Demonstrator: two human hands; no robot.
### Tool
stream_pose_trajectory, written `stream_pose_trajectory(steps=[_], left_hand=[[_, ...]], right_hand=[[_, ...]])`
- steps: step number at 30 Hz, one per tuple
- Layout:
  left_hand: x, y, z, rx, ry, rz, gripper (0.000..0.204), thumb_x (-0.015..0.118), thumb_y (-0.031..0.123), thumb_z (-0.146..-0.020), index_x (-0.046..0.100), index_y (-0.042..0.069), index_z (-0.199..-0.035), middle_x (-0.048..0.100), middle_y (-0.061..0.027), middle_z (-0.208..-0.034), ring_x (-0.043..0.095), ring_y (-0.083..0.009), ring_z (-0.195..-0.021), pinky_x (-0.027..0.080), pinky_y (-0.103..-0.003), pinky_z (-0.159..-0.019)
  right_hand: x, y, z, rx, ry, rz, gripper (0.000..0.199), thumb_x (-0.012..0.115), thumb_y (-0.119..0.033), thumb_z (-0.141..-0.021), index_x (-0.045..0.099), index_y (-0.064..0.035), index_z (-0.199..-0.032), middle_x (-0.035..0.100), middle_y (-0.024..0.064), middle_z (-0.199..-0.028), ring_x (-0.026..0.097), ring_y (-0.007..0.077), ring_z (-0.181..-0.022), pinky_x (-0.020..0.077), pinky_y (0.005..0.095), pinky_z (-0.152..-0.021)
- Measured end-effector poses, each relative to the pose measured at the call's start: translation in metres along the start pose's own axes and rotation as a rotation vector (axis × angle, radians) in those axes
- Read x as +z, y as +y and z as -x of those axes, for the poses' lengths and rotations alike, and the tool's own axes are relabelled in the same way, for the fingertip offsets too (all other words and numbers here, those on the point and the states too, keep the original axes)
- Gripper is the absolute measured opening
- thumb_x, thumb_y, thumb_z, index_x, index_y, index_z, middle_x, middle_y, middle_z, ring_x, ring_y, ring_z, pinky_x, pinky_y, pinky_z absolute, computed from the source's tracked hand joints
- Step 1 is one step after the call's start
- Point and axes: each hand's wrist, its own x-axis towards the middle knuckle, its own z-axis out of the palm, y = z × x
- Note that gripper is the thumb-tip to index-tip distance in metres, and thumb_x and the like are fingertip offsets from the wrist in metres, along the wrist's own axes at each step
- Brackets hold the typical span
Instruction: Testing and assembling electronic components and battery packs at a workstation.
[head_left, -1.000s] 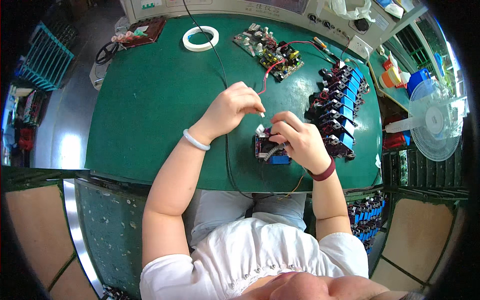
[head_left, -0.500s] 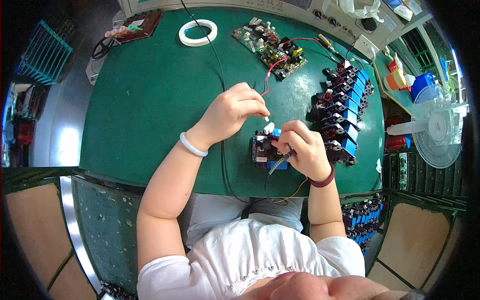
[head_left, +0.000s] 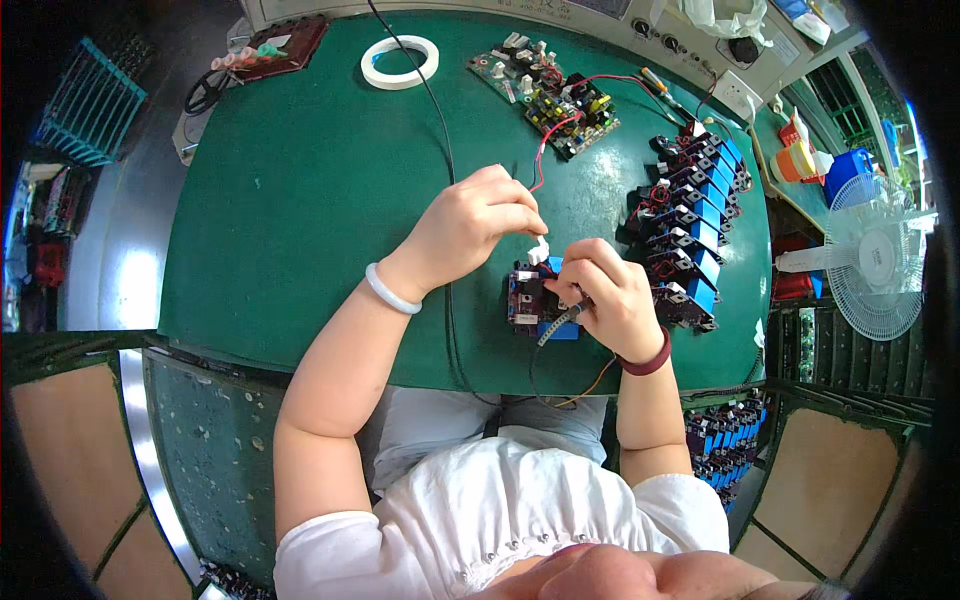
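Observation:
My left hand (head_left: 478,215) is closed in a pinch on a small white wire connector (head_left: 541,243) with red and dark wires behind it. That plug meets a white socket (head_left: 538,255) at the top of a small circuit board module (head_left: 525,300) with blue parts. My right hand (head_left: 608,295) is closed, its fingertips at the module's right side. Out of its grip comes a pen-like probe (head_left: 560,323) with a banded grey sleeve and a thin lead. Its tip is hidden by the fingers.
Right of my hand stands a row of similar blue modules (head_left: 705,220). A larger circuit board (head_left: 545,95) lies farther back, joined by red wires. A white tape roll (head_left: 399,62) and a black cable (head_left: 447,150) are on the green table (head_left: 270,220). A fan (head_left: 875,255) stands at right.
My left hand has moved slightly to the right and down, bringing the white connector from just above the module's white socket into contact with it. My right hand stays in place.

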Motion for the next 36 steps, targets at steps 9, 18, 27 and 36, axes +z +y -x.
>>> stream_pose_trajectory(steps=[9, 18, 27, 36], left_hand=[[0.001, 0.001, 0.001, 0.052, -0.030, -0.103, 0.019, 0.069, 0.000, -0.078, 0.077, 0.009, -0.092, 0.070, -0.0056, -0.094, 0.064, -0.0271, -0.088, 0.055, -0.038, -0.077], [0.004, -0.003, 0.003, -0.030, -0.037, 0.001, 0.015, 0.072, -0.002, -0.079, 0.076, 0.007, -0.091, 0.067, -0.0073, -0.090, 0.062, -0.0283, -0.088, 0.054, -0.040, -0.076], [0.013, -0.004, 0.002, -0.055, -0.033, 0.021, 0.013, 0.073, -0.004, -0.077, 0.074, 0.005, -0.087, 0.067, -0.0083, -0.088, 0.062, -0.0287, -0.087, 0.053, -0.040, -0.076], [0.007, 0.004, 0.004, -0.159, -0.128, 0.126, 0.014, 0.071, -0.004, -0.080, 0.075, 0.006, -0.089, 0.067, -0.0072, -0.085, 0.062, -0.0286, -0.091, 0.053, -0.040, -0.081]], right_hand=[[0.008, -0.005, -0.001, 0.066, 0.075, 0.140, 0.025, 0.081, -0.005, -0.076, 0.066, -0.0093, -0.096, 0.062, 0.0047, -0.097, 0.065, 0.0211, -0.062, 0.0517, 0.0336, -0.052], [0.014, -0.004, 0.001, 0.057, 0.078, 0.235, 0.021, 0.082, -0.007, -0.078, 0.070, -0.0090, -0.095, 0.064, 0.0043, -0.099, 0.066, 0.0207, -0.065, 0.0525, 0.0322, -0.055], [0.020, -0.001, 0.001, 0.053, 0.103, 0.227, 0.019, 0.081, -0.010, -0.078, 0.069, -0.0096, -0.093, 0.064, 0.0027, -0.099, 0.066, 0.0209, -0.062, 0.0515, 0.0326, -0.054], [0.017, -0.006, 0.002, 0.043, 0.110, 0.196, 0.022, 0.081, -0.014, -0.082, 0.070, -0.0094, -0.100, 0.065, 0.0032, -0.105, 0.067, 0.0214, -0.065, 0.0538, 0.0336, -0.057]])
